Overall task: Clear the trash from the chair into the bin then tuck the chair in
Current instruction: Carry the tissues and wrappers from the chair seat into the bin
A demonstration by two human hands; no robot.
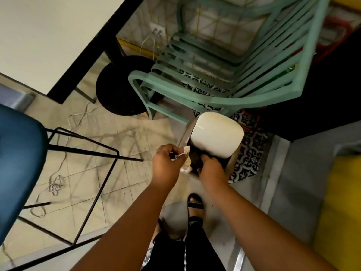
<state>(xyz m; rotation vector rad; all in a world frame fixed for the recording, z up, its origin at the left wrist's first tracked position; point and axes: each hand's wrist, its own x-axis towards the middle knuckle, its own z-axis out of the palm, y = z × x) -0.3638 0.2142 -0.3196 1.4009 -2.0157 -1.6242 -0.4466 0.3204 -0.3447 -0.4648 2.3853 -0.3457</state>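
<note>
Pinching a crumpled white paper scrap [184, 150], the left hand [166, 165] has its fingers [172, 148] curled tight around it right at the mouth of the bin [184, 133]. The right hand [210, 169] grips the bin's front edge under the tilted white lid [216, 133], fingers wrapped over the rim. The green slatted chair [224, 71] stands just behind, beside the white desk [48, 36].

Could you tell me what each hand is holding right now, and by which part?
The left hand pinches a crumpled white tissue by its edge. The right hand grips the front rim of the bin, whose lid is up.
</note>
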